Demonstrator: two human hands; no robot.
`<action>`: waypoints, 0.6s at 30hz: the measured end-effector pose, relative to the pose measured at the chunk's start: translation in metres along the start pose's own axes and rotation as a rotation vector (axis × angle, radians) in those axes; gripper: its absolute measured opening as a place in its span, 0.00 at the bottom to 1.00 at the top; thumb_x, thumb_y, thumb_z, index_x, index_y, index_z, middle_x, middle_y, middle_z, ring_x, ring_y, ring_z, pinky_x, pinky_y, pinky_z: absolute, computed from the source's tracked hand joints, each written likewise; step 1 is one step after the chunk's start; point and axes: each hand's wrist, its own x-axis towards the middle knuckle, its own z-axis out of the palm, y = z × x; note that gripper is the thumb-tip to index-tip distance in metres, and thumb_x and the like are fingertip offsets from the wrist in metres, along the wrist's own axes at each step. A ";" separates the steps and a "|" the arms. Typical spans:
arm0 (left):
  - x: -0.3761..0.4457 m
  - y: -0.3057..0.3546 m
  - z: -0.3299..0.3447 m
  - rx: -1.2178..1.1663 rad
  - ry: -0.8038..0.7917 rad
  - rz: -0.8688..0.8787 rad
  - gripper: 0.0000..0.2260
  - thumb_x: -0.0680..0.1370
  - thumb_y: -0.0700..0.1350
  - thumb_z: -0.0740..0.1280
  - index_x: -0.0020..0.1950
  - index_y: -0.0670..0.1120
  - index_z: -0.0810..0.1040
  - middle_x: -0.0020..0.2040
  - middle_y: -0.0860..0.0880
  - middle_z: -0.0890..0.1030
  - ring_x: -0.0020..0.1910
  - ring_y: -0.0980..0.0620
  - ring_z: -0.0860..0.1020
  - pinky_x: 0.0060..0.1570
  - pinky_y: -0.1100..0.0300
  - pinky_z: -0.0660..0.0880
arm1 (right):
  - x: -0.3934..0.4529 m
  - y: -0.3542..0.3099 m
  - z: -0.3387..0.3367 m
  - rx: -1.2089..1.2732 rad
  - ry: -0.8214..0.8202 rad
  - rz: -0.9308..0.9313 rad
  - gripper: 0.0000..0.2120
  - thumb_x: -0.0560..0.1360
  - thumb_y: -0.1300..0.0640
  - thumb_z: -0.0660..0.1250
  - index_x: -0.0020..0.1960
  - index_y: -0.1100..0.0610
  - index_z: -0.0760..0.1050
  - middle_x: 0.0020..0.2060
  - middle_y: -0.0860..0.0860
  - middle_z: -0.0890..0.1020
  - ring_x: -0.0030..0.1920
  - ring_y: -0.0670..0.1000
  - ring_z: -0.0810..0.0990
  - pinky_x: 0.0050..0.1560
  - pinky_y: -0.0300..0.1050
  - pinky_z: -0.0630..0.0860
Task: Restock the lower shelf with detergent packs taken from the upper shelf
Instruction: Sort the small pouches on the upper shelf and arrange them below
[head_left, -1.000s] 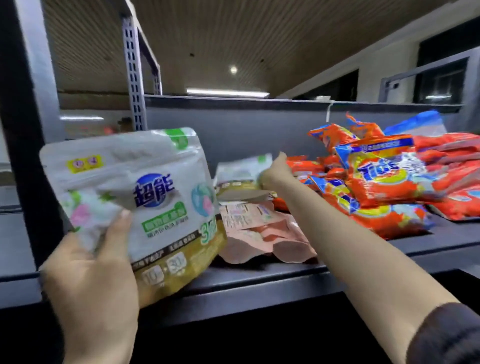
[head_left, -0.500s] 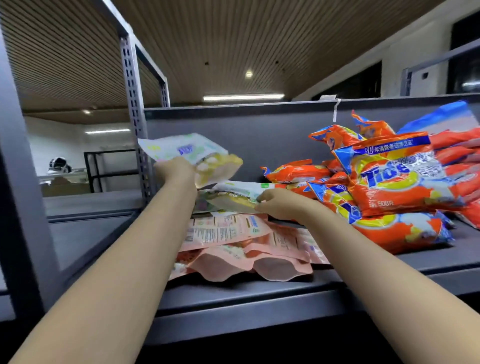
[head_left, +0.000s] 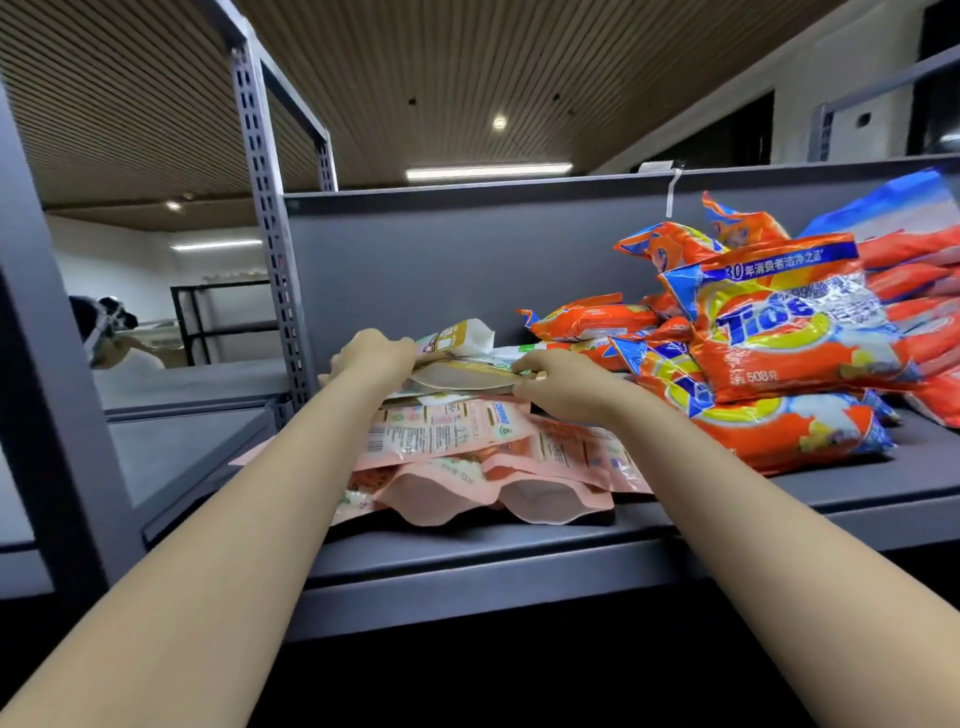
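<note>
Glossy pouches (head_left: 457, 371) held in our left hand (head_left: 371, 356) and right hand (head_left: 558, 384) may slip, toppling pink packs (head_left: 467, 452) off the shelf (head_left: 467, 566) front edge.

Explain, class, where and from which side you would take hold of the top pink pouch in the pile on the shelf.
Take the pink pouch by its near bottom edge, coming from the front of the shelf. It lies flat with that edge facing the open front, while its far end seems pinned under the white and gold pouch that the left hand and right hand hold.
</note>
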 end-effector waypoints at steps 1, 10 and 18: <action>-0.005 -0.002 -0.004 -0.006 0.012 0.033 0.13 0.75 0.48 0.59 0.46 0.39 0.77 0.53 0.37 0.78 0.58 0.37 0.75 0.64 0.43 0.69 | -0.001 0.000 0.001 0.015 0.024 -0.004 0.19 0.78 0.53 0.59 0.69 0.51 0.70 0.65 0.53 0.74 0.60 0.53 0.73 0.52 0.43 0.68; -0.061 -0.025 -0.027 0.069 0.059 0.189 0.10 0.76 0.49 0.60 0.47 0.46 0.78 0.45 0.47 0.80 0.46 0.44 0.76 0.44 0.54 0.72 | -0.027 -0.015 0.018 0.090 0.205 -0.026 0.19 0.76 0.52 0.64 0.66 0.53 0.73 0.63 0.53 0.77 0.62 0.54 0.73 0.51 0.41 0.66; -0.131 -0.063 -0.065 -0.071 0.122 0.356 0.11 0.77 0.53 0.61 0.54 0.50 0.79 0.52 0.52 0.80 0.54 0.49 0.76 0.56 0.50 0.74 | -0.105 -0.059 0.035 0.201 0.410 -0.192 0.14 0.76 0.55 0.65 0.61 0.54 0.76 0.60 0.48 0.79 0.59 0.47 0.73 0.52 0.34 0.62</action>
